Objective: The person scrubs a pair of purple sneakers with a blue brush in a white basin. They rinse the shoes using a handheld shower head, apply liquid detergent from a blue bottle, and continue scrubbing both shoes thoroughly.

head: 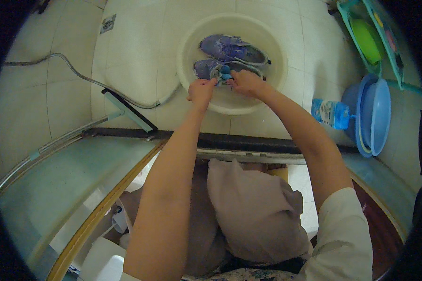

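Observation:
Two purple-blue shoes lie side by side in a cream plastic basin (285,63) on the tiled floor. The farther shoe (218,47) rests with its toe to the left, apart from both hands. On the nearer shoe (204,68), a light blue and whitish part, perhaps the tongue or laces, is bunched up at the opening. My left hand (201,92) pinches this part at the near side. From the right, my right hand (247,82) grips it too, covering some of the shoe. What exactly the fingertips hold is too small to make out.
A hose (123,96) runs from the left wall to the basin. A floor squeegee (130,110) leans at left by a dark door sill (246,142). Nested blue basins (379,116), a blue pump bottle (330,113) and a green rack (390,42) stand right. A drain (107,24) lies far left.

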A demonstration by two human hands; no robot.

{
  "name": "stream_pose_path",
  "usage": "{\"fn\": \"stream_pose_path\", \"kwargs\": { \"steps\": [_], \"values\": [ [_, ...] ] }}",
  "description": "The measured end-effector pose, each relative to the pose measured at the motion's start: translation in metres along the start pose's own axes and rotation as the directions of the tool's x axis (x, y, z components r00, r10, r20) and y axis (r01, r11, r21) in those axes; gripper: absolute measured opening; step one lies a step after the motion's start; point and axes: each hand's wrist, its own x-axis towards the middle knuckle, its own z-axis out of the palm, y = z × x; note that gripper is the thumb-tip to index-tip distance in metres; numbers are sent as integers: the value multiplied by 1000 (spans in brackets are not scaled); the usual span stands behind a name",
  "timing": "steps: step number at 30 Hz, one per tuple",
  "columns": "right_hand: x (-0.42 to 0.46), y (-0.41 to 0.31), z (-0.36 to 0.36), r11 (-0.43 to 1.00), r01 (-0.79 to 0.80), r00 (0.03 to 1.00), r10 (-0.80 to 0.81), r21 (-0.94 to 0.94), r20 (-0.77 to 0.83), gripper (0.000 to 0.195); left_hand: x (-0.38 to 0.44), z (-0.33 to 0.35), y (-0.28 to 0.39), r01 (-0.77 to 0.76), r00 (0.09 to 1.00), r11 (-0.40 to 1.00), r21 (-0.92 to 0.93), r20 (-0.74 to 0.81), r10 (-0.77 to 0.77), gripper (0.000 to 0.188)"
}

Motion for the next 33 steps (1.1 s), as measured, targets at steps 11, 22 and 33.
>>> {"fn": "stream_pose_path", "kwargs": {
  "steps": [11, 22, 33],
  "values": [
    [-31, 39, -22, 975, 165, 986, -160, -150, 46, 34, -9, -7, -1, 13, 986, 999, -34, -168, -18, 29],
    [-12, -19, -27, 909, -219, 957, 272, 355, -104, 32, -10, -2, 2, -45, 997, 999, -4, -67, 45, 29],
    [-35, 17, -46, 749, -367, 924, 222, 552, 312, 25, -2, -18, -9, -188, 980, 973, -130, 44, 196, 27]
  ]
}}
